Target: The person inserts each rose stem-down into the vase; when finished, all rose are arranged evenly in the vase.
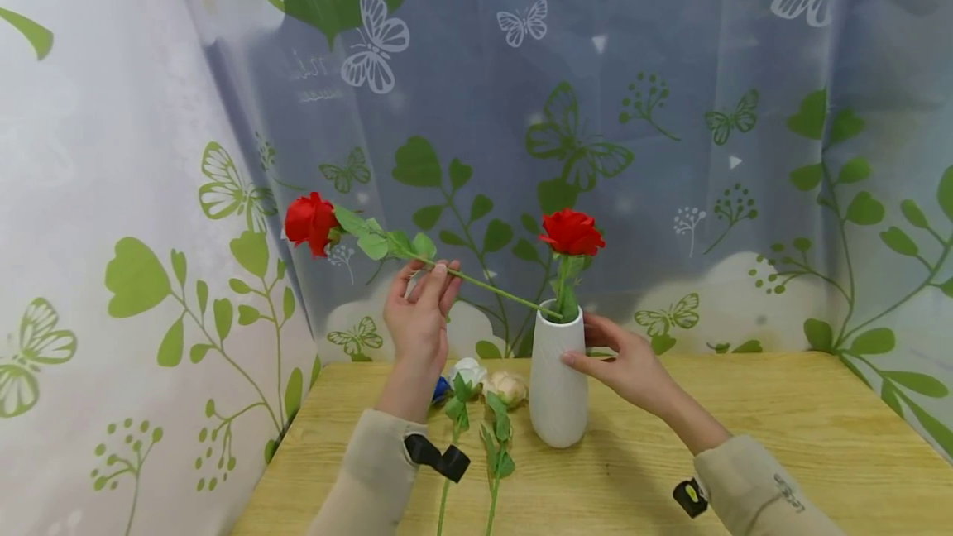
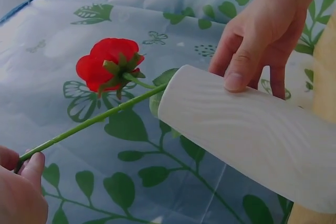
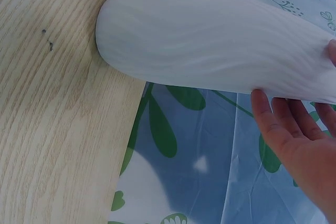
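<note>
Looks like insertion: left grip (image 1: 419, 313) pinching tilted red rose (image 1: 375, 244), stem end at mouth of white vase (image 1: 558, 391) toward desk (image 1: 782, 395)'s far edge, right grip (image 1: 629, 360) clasping vase; next probably needs tipping rose upright.

Looks like a small screened-off recording corner; cannot be placed more closely as home, office or studio. Closed in on the far side by a blue-grey cloth (image 1: 476, 48) and on the left by a whitish cloth (image 1: 67, 147). Printed on both with green leaves (image 1: 417, 162) and butterflies (image 1: 523, 23), and creased like loosely hung fabric. Furnished with a wood-grain table (image 1: 744, 404), standing close up to the far cloth. Suggests recording through a black wrist device (image 1: 438, 455) at near left and a second black device (image 1: 691, 499) at near right.
</note>
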A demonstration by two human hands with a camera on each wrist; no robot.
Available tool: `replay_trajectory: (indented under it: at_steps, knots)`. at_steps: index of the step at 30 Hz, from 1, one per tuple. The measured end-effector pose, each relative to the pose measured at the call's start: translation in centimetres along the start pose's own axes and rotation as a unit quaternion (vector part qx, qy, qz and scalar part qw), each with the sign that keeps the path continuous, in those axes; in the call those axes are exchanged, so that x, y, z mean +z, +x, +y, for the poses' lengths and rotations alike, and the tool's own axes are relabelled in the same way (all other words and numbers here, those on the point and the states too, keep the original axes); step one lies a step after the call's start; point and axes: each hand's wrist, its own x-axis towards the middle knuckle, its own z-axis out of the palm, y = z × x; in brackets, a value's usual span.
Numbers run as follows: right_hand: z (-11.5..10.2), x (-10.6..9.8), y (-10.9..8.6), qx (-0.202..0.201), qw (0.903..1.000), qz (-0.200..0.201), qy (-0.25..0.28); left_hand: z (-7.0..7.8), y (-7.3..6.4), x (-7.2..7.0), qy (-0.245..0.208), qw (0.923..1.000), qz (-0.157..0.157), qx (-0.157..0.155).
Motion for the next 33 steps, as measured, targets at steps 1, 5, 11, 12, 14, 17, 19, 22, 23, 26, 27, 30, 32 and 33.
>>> replay_trajectory:
  at_steps: [1,5,11,12,14,17,19,22,23,26,27,30,32,33]
  knots:
    - [0.0,0.0,0.0,0.0,1.0,0.0,0.0,-0.1,-0.1,0.1,0.005,1.0,-0.002,0.005]
    - [-0.1,-0.1,-0.1,-0.005,1.0,0.003,-0.001,-0.7,-0.4,0.7,0.04,0.9988,-0.02,0.02]
    - [-0.2,-0.2,-0.2,-0.009,1.0,0.004,-0.002,-1.6,-0.9,1.5,0.068,0.9958,-0.059,0.02]
    - [-0.2,-0.2,-0.2,-0.008,1.0,0.005,-0.001,-1.7,-0.9,1.6,0.069,0.9954,-0.063,0.021]
    - [-0.1,-0.1,-0.1,-0.01,0.9999,0.004,-0.001,-1.7,-0.8,1.7,0.077,0.9941,-0.069,0.032]
    - [-0.1,-0.1,-0.1,-0.012,0.9999,0.004,-0.001,-1.5,-0.7,1.8,0.085,0.9926,-0.074,0.046]
    - [-0.1,-0.1,-0.2,-0.013,0.9999,0.002,0.0,-1.4,-0.7,1.8,0.096,0.9902,-0.083,0.058]
    - [-0.1,-0.1,-0.2,-0.013,0.9999,0.005,0.001,-1.5,-0.7,2.2,0.114,0.9844,-0.108,0.079]
    - [-0.1,-0.2,-0.2,-0.013,0.9999,0.005,0.002,-1.6,-0.8,2.3,0.12,0.9818,-0.119,0.086]
    - [-0.1,-0.2,-0.2,-0.013,0.9999,0.007,0.002,-2.1,-0.9,2.7,0.133,0.9758,-0.143,0.098]
    - [-0.1,-0.2,-0.2,-0.012,0.9999,0.007,0.002,-2.2,-0.9,2.8,0.138,0.9745,-0.147,0.099]
    - [-0.1,-0.2,-0.2,-0.009,1.0,0.004,-0.001,-2.5,-0.8,3.1,0.147,0.9723,-0.152,0.1]
    - [0.0,-0.1,-0.2,-0.008,1.0,0.003,-0.002,-2.5,-0.7,3.2,0.155,0.9701,-0.152,0.108]
    - [0.0,-0.1,-0.2,-0.008,1.0,0.002,-0.002,-2.4,-0.6,3.2,0.157,0.9688,-0.154,0.115]
